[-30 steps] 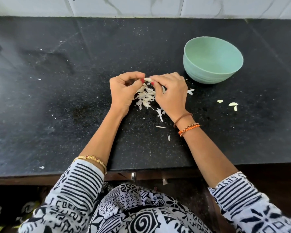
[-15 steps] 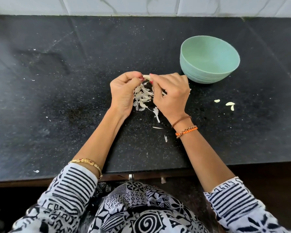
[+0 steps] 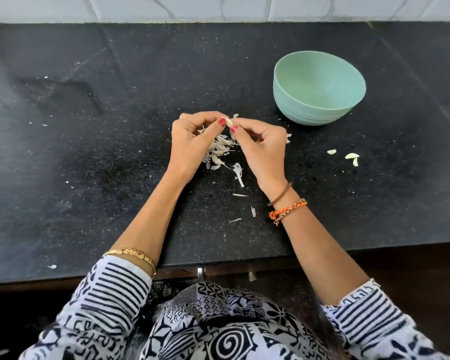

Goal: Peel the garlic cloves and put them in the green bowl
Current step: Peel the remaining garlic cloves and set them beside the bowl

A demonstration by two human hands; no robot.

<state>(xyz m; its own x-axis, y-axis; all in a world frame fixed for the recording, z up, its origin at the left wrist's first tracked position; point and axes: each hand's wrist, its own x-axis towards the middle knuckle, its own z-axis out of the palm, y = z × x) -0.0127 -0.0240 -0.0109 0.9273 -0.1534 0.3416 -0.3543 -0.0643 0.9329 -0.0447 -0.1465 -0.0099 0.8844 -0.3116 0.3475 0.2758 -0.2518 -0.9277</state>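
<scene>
Pinching one garlic clove, two hands.

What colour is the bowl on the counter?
Pale mint green; the bowl shows clearly in the head view.

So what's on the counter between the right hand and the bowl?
Almost bare in the head view: between the right hand and the bowl lie only black counter and a peel scrap at the knuckles.

Black speckled counter fills most of view. White tiled wall along 12 o'clock edge. Dark cabinet front below counter at 5 o'clock w/ small metal knob near 6 o'clock, just under counter edge.
</scene>
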